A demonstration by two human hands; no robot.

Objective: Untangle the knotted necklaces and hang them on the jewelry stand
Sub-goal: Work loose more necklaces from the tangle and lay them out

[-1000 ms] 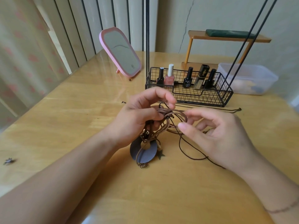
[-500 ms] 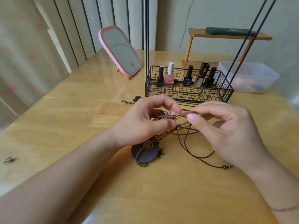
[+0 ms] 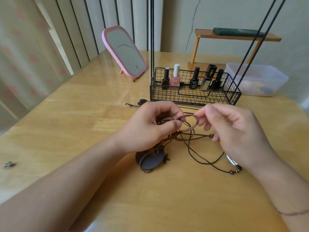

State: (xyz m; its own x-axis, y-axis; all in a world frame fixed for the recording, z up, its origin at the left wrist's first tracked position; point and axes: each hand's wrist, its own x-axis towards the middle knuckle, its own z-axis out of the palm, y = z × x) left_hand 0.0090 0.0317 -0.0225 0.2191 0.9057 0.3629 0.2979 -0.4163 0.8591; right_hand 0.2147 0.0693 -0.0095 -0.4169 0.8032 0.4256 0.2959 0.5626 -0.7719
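Observation:
A tangle of brown cord necklaces (image 3: pixel 187 131) lies mid-table between my hands. My left hand (image 3: pixel 150 126) pinches the bunched cords between thumb and fingers. My right hand (image 3: pixel 234 131) grips a loop of light brown cord drawn out to the right of the tangle. A dark round pendant (image 3: pixel 150 160) with a small star charm rests on the table below my left hand. Thin dark cords with beads (image 3: pixel 235 171) trail right under my right wrist. The black wire jewelry stand (image 3: pixel 234 96) stands behind, its thin rods rising out of frame.
The stand's wire basket holds several nail polish bottles (image 3: pixel 175 77). A pink mirror (image 3: pixel 123 51) leans at back left, a clear plastic box (image 3: pixel 257 79) and a wooden shelf (image 3: pixel 234 36) at back right. Another cord piece (image 3: pixel 142 102) lies behind my left hand. A small charm (image 3: pixel 9 164) sits far left.
My right hand has drawn a light brown loop out of the tangle and lifted it slightly. The beaded cord ends have slid right, toward my right wrist.

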